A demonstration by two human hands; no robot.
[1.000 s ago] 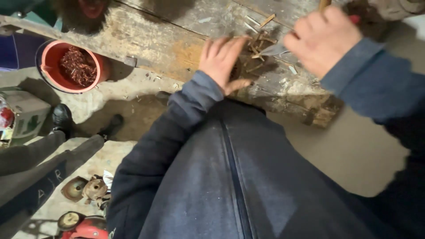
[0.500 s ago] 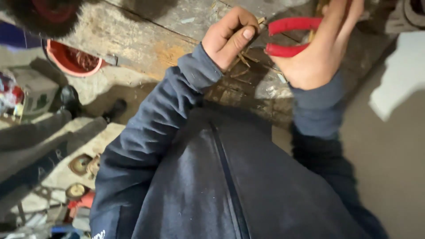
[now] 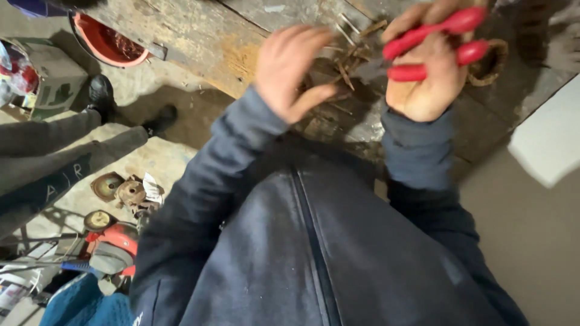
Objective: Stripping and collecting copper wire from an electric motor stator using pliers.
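Note:
My right hand (image 3: 426, 78) grips a tool with red handles (image 3: 432, 45), pliers by the look of it, over the worn wooden workbench (image 3: 199, 45). My left hand (image 3: 293, 72) hovers with its fingers spread, palm down, just left of a heap of rusty nails (image 3: 350, 63) lying on the bench. Nothing is in the left hand. The tool's jaws are hidden behind my right hand. A small rusty ring (image 3: 492, 63) lies on the bench to the right of the tool. My dark blue jacket fills the lower half of the view.
A red bowl of rusty bits (image 3: 112, 42) sits at the bench's left end. Another person's legs and black shoes (image 3: 99, 90) stand on the left. Rusty discs (image 3: 118, 190) and a red power tool (image 3: 115, 247) lie on the floor. A white slab (image 3: 547, 145) is at right.
My left hand, closed over the nails half a second ago, has opened and spread. My right hand has taken up the red-handled tool and holds it over the nails.

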